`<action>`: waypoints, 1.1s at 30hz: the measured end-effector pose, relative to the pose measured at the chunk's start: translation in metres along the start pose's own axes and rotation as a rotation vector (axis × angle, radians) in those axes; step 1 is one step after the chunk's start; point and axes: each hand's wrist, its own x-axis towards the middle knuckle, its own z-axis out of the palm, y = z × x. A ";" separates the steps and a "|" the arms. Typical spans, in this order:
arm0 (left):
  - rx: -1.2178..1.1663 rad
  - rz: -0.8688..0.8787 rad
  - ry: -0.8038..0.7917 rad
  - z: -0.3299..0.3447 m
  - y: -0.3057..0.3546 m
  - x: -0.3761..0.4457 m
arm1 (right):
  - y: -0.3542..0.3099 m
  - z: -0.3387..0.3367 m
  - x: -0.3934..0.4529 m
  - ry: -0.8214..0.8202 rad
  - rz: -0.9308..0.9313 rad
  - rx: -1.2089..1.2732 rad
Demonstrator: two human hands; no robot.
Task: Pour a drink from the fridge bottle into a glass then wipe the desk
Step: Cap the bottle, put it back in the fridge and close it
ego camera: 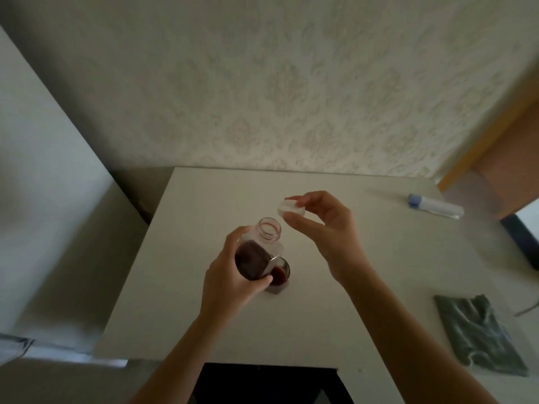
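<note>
My left hand (pixel 230 279) grips a clear plastic bottle (pixel 256 252) with dark red drink in its lower part; the bottle's mouth is uncapped and it leans a little to the right above the white desk (pixel 335 301). Just behind the bottle stands a small glass (pixel 280 274) holding dark red liquid, partly hidden by the bottle. My right hand (pixel 323 228) pinches the white cap (pixel 291 209) between thumb and fingers, up and to the right of the bottle's mouth. A grey-green cloth (pixel 478 330) lies crumpled near the desk's right front.
A second clear bottle with a blue cap (pixel 436 206) lies on its side at the desk's far right. A patterned wall rises behind the desk. A white fridge side (pixel 43 199) stands to the left. A dark gap (pixel 262 383) opens under the desk's front edge.
</note>
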 end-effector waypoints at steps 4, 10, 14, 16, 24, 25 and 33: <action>0.030 0.072 0.034 -0.020 0.032 0.004 | -0.035 0.001 -0.007 -0.095 -0.057 -0.069; 0.074 0.151 0.019 -0.042 0.072 0.011 | -0.071 -0.007 -0.014 -0.188 -0.141 -0.141; -0.004 0.161 -0.020 -0.053 0.084 0.011 | -0.086 -0.018 -0.014 -0.297 -0.205 -0.146; -0.056 0.165 -0.061 -0.057 0.087 0.010 | -0.091 -0.024 -0.013 -0.358 -0.224 -0.153; -0.103 0.127 -0.185 -0.060 0.092 0.006 | -0.093 -0.041 -0.005 -0.453 -0.279 -0.271; -0.085 0.126 -0.165 -0.060 0.093 0.006 | -0.092 -0.039 -0.006 -0.396 -0.284 -0.264; -0.041 0.136 -0.064 -0.053 0.095 0.006 | -0.086 -0.011 -0.012 -0.100 -0.377 -0.444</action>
